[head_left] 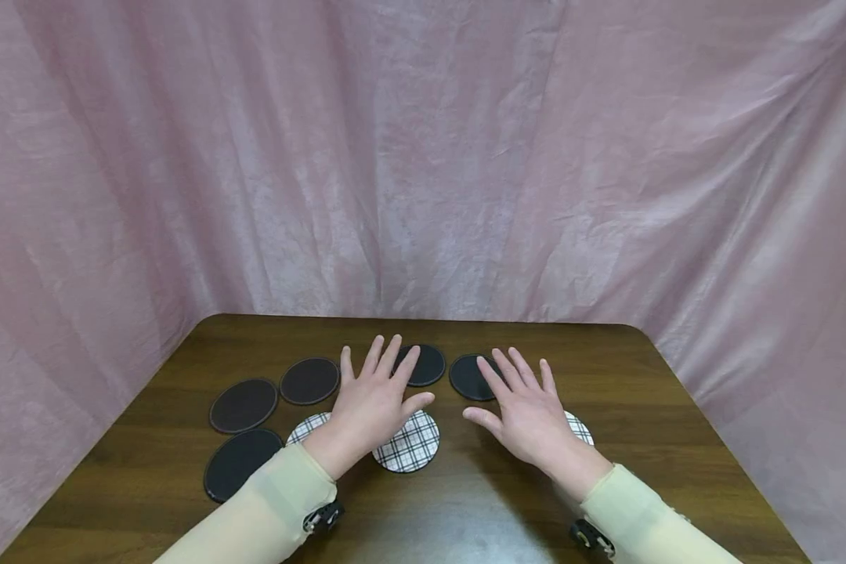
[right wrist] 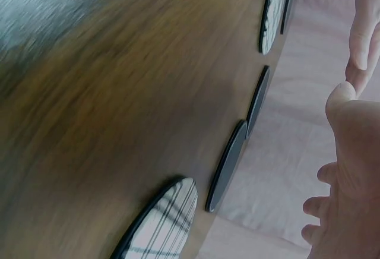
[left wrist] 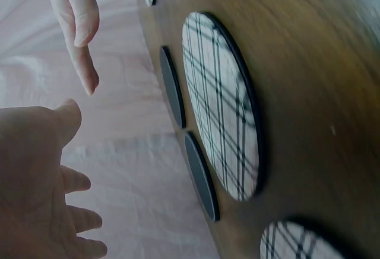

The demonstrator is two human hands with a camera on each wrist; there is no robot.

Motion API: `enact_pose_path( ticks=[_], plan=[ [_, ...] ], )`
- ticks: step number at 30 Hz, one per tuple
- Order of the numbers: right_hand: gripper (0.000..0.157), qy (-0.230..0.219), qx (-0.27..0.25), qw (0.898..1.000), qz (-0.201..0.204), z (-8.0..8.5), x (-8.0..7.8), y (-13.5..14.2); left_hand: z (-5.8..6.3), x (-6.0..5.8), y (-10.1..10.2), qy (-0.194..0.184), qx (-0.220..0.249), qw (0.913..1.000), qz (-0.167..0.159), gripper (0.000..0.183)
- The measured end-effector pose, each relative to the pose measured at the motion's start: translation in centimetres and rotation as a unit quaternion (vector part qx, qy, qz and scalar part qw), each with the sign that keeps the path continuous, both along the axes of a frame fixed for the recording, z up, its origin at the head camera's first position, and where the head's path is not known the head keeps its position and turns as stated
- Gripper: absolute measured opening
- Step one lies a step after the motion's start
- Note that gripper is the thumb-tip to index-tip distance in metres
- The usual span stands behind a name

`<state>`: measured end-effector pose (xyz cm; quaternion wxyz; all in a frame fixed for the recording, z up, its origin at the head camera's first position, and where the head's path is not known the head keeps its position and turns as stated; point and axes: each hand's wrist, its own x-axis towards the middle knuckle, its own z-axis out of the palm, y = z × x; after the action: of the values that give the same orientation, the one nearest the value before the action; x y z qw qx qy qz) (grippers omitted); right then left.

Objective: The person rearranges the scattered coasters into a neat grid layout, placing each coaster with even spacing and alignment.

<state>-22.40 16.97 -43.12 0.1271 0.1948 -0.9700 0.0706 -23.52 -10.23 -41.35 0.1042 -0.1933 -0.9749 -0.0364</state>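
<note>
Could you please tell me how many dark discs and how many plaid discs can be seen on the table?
Dark discs: 5
Plaid discs: 3
Total in view: 8

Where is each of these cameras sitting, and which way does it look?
Head: worn on the person's head, facing forward and down at the table, dark discs, plaid discs and pink cloth; the left hand, right hand and sleeves show.
Left wrist: on that wrist, facing across the table toward the cloth, picture turned sideways; left hand close, right hand above it.
Right wrist: on that wrist, likewise sideways; right hand close, left hand above it.
Shared: both wrist views show both hands, plaid and dark discs.
</note>
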Motion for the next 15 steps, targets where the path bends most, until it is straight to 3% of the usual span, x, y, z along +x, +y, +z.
enact_pose_path(
  ticks=[15],
  plan=[
    [0.087,0.005,-0.002,1.000,-0.007,0.4,0.3,1.1,0.2,0.6,1.2,-0.020,0.012,0.9997,-0.008,0.083]
  ],
)
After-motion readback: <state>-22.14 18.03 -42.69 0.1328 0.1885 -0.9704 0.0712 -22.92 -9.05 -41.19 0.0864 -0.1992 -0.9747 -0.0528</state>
